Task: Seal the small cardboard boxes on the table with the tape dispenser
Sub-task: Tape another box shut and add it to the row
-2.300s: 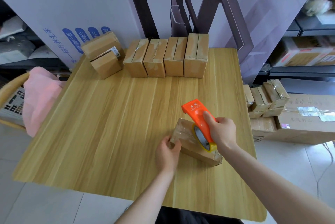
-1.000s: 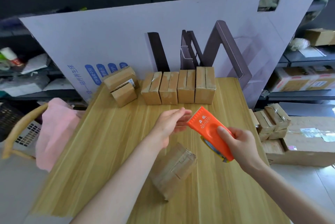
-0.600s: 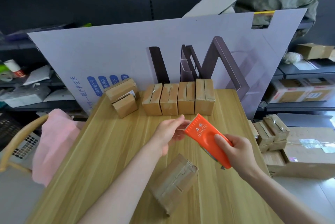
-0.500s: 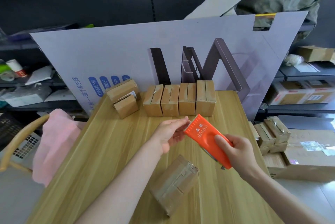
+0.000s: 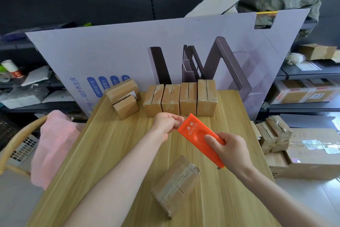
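The right hand (image 5: 232, 152) is gripping an orange plastic tape dispenser (image 5: 197, 132) at its rear half, with the fingers (image 5: 211, 139) curling over the top face and clasping the body. The dispenser is being held in the air above the light wooden tabletop (image 5: 110, 153), tilted so that its toothed front edge is pointing away and to the left. It is showing a flat orange top face, white printed lettering near the teeth and a shallow oval recess behind the lettering. The left hand (image 5: 166, 125) is reaching in from the left, its thumb and forefinger pinching at the toothed edge; whether a tape end is lying between them cannot be told. Below the dispenser, a brown cardboard box wrapped in clear tape (image 5: 176, 186) is lying at an angle on the near part of the tabletop, untouched by either hand. Four small brown cardboard boxes (image 5: 180, 99) are standing side by side, touching, in a row at the far edge. Left of that row, two brown boxes (image 5: 123, 99) are sitting stacked, one bearing a white label. A large pale lilac printed cardboard sheet (image 5: 128, 52) is leaning behind the tabletop.
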The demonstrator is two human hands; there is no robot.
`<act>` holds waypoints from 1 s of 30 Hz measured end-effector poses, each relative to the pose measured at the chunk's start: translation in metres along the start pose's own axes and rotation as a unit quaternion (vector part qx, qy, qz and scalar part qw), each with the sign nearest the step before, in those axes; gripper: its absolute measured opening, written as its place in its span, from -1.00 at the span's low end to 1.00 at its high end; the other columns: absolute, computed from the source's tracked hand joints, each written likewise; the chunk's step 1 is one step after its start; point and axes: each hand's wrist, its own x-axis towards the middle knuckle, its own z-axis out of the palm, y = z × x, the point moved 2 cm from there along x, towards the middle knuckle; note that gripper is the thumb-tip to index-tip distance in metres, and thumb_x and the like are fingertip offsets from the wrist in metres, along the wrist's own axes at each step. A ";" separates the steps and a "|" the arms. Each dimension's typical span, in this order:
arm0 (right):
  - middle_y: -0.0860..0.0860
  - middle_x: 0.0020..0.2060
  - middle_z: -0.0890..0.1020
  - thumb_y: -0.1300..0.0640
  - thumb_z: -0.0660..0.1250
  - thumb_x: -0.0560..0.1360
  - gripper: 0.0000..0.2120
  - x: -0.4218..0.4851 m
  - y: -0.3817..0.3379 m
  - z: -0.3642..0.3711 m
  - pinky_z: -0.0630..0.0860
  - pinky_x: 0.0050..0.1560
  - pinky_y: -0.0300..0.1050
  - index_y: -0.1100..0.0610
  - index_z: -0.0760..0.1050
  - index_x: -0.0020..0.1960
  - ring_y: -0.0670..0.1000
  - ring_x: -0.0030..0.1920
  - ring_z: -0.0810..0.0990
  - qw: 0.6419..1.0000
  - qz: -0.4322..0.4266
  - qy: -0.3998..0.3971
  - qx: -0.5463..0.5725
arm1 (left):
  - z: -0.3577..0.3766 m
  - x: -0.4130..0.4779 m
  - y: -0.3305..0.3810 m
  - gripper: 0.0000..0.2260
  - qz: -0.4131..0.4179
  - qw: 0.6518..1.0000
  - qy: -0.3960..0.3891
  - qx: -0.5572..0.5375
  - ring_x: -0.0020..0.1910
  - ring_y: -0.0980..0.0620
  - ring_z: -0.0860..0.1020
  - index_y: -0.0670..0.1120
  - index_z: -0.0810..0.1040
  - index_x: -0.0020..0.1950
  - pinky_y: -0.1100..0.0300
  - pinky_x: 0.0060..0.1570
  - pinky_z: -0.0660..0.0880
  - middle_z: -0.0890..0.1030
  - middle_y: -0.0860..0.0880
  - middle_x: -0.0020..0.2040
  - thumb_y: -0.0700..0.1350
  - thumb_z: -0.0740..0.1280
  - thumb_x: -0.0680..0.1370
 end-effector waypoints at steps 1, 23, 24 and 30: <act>0.05 -0.52 0.59 -0.08 0.41 0.44 -0.71 -0.001 0.001 -0.001 0.51 -0.60 0.15 0.09 0.59 -0.34 0.06 -0.61 0.55 1.000 0.003 -0.001 -0.012 | 0.001 0.001 -0.002 -0.77 -0.004 1.000 -0.004 -0.001 -0.54 0.17 0.53 -0.19 0.60 -0.31 0.39 -0.57 0.38 0.62 0.00 -0.45 -0.47 0.33 0.43; -0.06 -0.47 0.61 -0.16 0.35 0.47 -0.75 -0.053 0.129 -0.005 0.56 -0.48 -0.09 -0.02 0.64 -0.21 -0.14 -0.58 0.55 0.961 0.190 -0.049 -0.196 | 0.011 0.053 -0.150 -0.91 -0.124 0.985 0.074 0.092 -0.31 0.17 0.54 -0.01 0.66 -0.24 0.25 -0.14 0.34 0.64 0.13 -0.32 -0.14 0.55 0.37; -0.06 -0.47 0.62 -0.17 0.34 0.47 -0.74 -0.052 0.133 -0.004 0.57 -0.48 -0.09 -0.01 0.64 -0.21 -0.13 -0.58 0.55 0.959 0.192 -0.050 -0.201 | 0.011 0.054 -0.154 -0.91 -0.122 0.983 0.081 0.107 -0.29 0.22 0.49 0.02 0.67 -0.24 0.26 -0.17 0.32 0.61 0.18 -0.33 -0.10 0.55 0.36; -0.07 -0.43 0.62 -0.22 0.31 0.47 -0.71 -0.046 0.149 0.004 0.53 -0.54 -0.17 -0.03 0.62 -0.20 -0.14 -0.59 0.55 0.948 0.200 -0.062 -0.239 | 0.014 0.054 -0.171 -0.92 -0.106 0.978 0.112 0.144 -0.26 0.17 0.59 0.13 0.66 -0.32 0.28 -0.37 0.37 0.62 0.24 -0.40 0.02 0.52 0.36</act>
